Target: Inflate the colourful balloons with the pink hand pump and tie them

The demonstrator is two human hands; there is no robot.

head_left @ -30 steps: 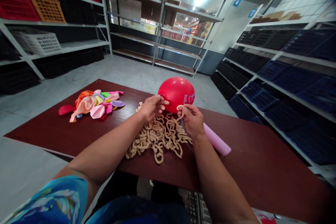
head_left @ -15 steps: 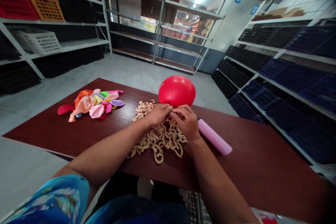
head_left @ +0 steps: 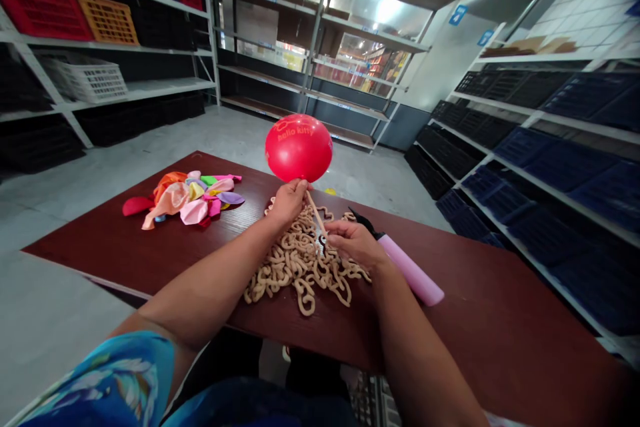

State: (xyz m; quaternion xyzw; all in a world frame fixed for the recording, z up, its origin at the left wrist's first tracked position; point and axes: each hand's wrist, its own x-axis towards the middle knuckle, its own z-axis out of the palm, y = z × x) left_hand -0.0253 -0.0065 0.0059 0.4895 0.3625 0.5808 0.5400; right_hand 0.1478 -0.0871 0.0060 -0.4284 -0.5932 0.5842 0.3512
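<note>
Your left hand (head_left: 291, 203) was closed at the base of the inflated red Hello Kitty balloon (head_left: 299, 148), just beyond its fingertips, apparently to hold the air in. Your right hand (head_left: 356, 241) gripped the near end of a beige cord (head_left: 316, 212) drawn straight to the left hand, probably for tension. The curled cord heap (head_left: 290, 261) lay beneath both hands on the tabletop (head_left: 475, 293), seemingly for easy reach; a pink cylinder (head_left: 413, 270) lay right of the right hand, limp balloons (head_left: 173, 197) left of the left.
</note>
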